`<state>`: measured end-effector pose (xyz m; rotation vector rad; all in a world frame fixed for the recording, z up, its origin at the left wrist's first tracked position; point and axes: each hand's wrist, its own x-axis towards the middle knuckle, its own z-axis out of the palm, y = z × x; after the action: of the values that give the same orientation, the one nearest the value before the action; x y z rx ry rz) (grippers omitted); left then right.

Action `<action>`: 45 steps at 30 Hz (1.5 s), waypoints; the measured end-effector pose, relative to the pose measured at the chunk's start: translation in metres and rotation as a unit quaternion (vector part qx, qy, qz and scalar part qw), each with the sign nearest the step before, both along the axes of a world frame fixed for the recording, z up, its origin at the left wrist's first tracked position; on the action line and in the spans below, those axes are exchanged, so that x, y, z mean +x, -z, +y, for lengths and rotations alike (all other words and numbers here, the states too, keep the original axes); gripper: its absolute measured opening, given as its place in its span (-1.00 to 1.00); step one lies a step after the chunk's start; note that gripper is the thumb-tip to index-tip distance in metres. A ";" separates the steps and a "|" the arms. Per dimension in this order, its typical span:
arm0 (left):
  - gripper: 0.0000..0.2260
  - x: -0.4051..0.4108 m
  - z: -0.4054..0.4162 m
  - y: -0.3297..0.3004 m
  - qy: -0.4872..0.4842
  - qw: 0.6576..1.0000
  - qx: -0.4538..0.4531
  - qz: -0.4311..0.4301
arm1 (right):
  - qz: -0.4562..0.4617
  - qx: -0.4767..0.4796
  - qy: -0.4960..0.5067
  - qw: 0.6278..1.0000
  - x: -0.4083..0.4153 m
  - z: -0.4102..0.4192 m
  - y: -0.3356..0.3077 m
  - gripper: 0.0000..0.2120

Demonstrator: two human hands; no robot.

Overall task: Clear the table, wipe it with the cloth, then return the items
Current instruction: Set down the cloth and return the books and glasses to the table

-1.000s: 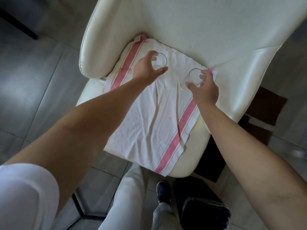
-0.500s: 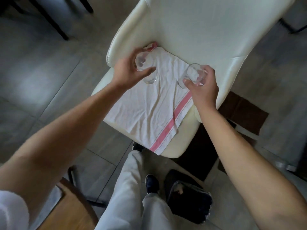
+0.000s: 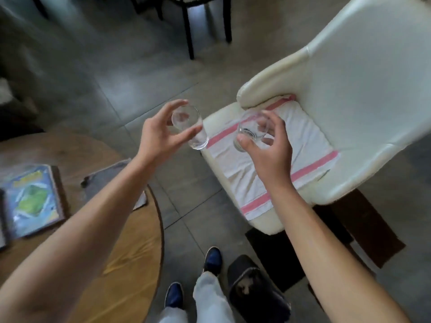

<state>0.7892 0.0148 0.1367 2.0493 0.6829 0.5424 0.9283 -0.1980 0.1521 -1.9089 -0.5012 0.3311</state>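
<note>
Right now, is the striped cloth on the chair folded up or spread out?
Spread out. The white cloth lies flat over the cream chair seat, pink stripes running along both sides, one corner hanging over the front edge.

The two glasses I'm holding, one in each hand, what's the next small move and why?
Probably swing both toward the round wooden table and set them down. Left hand and right hand each hold a clear glass in the air, already lifted off the striped cloth on the chair.

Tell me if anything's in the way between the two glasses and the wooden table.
Nothing visible blocks the path. The left glass and right glass are held up in the air, with only bare floor between them and the table. A book and a grey cloth already lie on the table.
</note>
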 end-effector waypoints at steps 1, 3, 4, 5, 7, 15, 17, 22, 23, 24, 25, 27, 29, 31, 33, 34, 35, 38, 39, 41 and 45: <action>-0.44 -0.025 0.008 -0.002 -0.023 1.000 0.004 -0.003 | 0.002 0.002 -0.023 1.000 -0.017 0.014 0.000 -0.39; -0.45 -0.078 0.024 -0.002 -0.079 0.997 0.004 -0.005 | 0.009 0.000 -0.074 0.997 -0.056 0.045 0.002 -0.38; -0.46 -0.106 0.032 -0.002 -0.110 0.994 0.007 -0.004 | 0.008 -0.001 -0.102 0.995 -0.078 0.060 0.004 -0.38; -0.46 -0.135 0.040 0.001 -0.138 0.990 0.014 0.000 | 0.005 -0.004 -0.126 0.992 -0.098 0.074 0.005 -0.38; -0.46 -0.193 0.055 0.006 -0.181 0.983 0.033 0.009 | -0.009 -0.006 -0.165 0.986 -0.141 0.101 0.006 -0.38; -0.43 -0.418 0.105 0.025 -0.311 0.948 0.039 0.043 | -0.013 -0.017 -0.254 0.967 -0.310 0.193 0.021 -0.41; -0.43 -0.468 0.119 0.031 -0.342 0.937 0.040 0.061 | -0.004 -0.029 -0.262 0.965 -0.347 0.217 0.030 -0.39; -0.40 -0.563 0.159 0.043 -0.370 0.919 0.064 0.118 | -0.024 -0.053 -0.274 0.960 -0.424 0.271 0.059 -0.34; -0.39 -0.576 0.168 0.047 -0.371 0.918 0.064 0.123 | -0.022 -0.059 -0.273 0.960 -0.436 0.281 0.067 -0.34; -0.38 -0.587 0.176 0.053 -0.372 0.917 0.063 0.127 | -0.021 -0.063 -0.275 0.959 -0.447 0.290 0.075 -0.34; -0.37 -0.597 0.184 0.058 -0.375 0.916 0.062 0.129 | -0.021 -0.069 -0.278 0.958 -0.457 0.299 0.082 -0.33; -0.36 -0.614 0.199 0.069 -0.384 0.911 0.060 0.140 | -0.025 -0.076 -0.286 0.955 -0.474 0.318 0.096 -0.30; -0.37 -0.623 0.213 0.080 -0.390 0.905 0.058 0.158 | -0.027 -0.087 -0.295 0.951 -0.486 0.333 0.108 -0.30; -0.38 -0.625 0.228 0.089 -0.386 0.902 0.050 0.187 | -0.038 -0.094 -0.304 0.947 -0.495 0.346 0.115 -0.35; -0.37 -0.626 0.240 0.100 -0.386 0.897 0.044 0.211 | -0.043 -0.088 -0.310 0.946 -0.503 0.356 0.126 -0.38; -0.36 -0.627 0.244 0.106 -0.385 0.895 0.043 0.219 | -0.049 -0.085 -0.311 0.945 -0.506 0.360 0.134 -0.38; -0.36 -0.628 0.247 0.109 -0.384 0.894 0.039 0.226 | -0.053 -0.091 -0.310 0.945 -0.511 0.362 0.136 -0.37; -0.34 -0.630 0.249 0.116 -0.381 0.896 0.033 0.228 | -0.063 -0.091 -0.303 0.947 -0.514 0.365 0.149 -0.36; -0.34 -0.631 0.249 0.117 -0.381 0.897 0.024 0.222 | -0.064 -0.097 -0.302 0.946 -0.514 0.365 0.148 -0.36; -0.33 -0.633 0.250 0.116 -0.382 0.898 0.008 0.221 | -0.067 -0.108 -0.301 0.945 -0.515 0.367 0.148 -0.35; -0.24 -0.634 0.248 0.107 -0.363 0.904 -0.023 0.224 | -0.067 -0.146 -0.328 0.931 -0.512 0.367 0.140 -0.17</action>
<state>0.1549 0.2625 0.0295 1.8390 1.7526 0.4475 0.4162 0.1686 0.0124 -2.0098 -1.2456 0.7428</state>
